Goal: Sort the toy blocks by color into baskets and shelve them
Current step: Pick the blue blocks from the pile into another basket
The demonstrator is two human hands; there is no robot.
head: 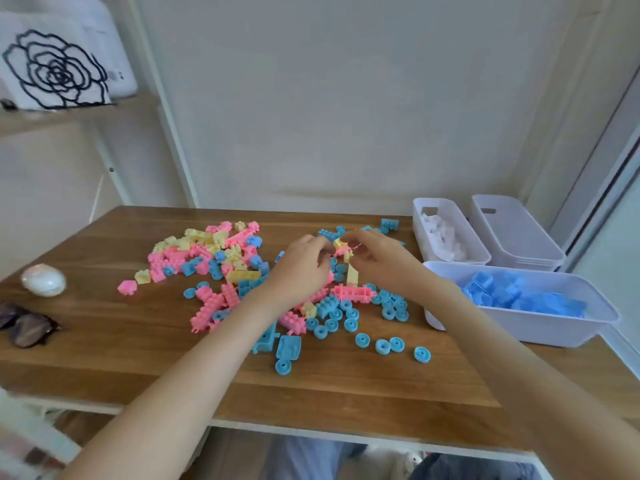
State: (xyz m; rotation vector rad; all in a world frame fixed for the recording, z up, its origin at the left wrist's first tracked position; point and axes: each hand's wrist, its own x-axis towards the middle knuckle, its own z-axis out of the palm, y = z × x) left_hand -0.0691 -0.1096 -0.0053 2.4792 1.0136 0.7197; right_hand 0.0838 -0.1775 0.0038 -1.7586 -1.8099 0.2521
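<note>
A heap of pink, yellow and blue toy blocks (207, 258) lies on the wooden table (104, 341), with several blue wheels (362, 340) scattered toward the front. Both my hands meet over the middle of the heap. My left hand (304, 263) and my right hand (375, 252) pinch a small cluster of joined yellow and pink blocks (341, 245) between their fingertips. A white basket (602, 311) at the right holds blue blocks (519, 294). Behind it, a narrower basket (419, 209) holds white blocks (441, 237).
A stack of empty white baskets (519, 233) stands at the back right. A pale egg-shaped object (43, 279) and sunglasses (26, 327) lie at the table's left. A shelf (69, 112) at upper left carries a rose-patterned item. The wall runs behind the table.
</note>
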